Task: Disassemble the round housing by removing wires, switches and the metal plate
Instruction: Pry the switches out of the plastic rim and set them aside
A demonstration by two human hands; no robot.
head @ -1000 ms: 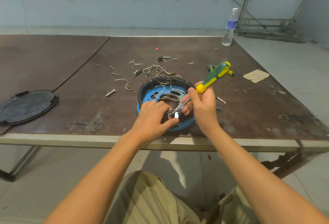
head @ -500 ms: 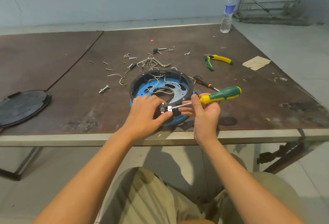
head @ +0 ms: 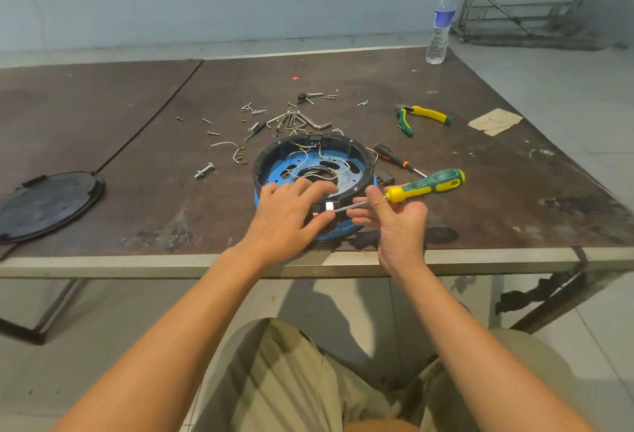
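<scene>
The round housing [head: 310, 154], black rim over a blue base with white wires [head: 322, 166] inside, lies near the table's front edge. My left hand [head: 286, 217] rests on its near rim, thumb and fingers pinching a small black switch with a white rocker [head: 326, 208]. My right hand [head: 394, 217] holds a green-and-yellow screwdriver [head: 425, 186] almost level, handle to the right. Its metal tip touches the switch from the right side.
Loose screws, hex keys [head: 302, 121] and cut wire bits lie behind the housing. An orange-black screwdriver [head: 394, 157] and green-yellow pliers [head: 422, 115] lie to the right. A black round lid [head: 44, 203] sits far left, a water bottle [head: 441, 25] at the back, paper [head: 495, 121] at right.
My right hand has tipped the screwdriver from steeply upright down to nearly level, its tip staying at the switch. My left hand has kept its hold on the switch.
</scene>
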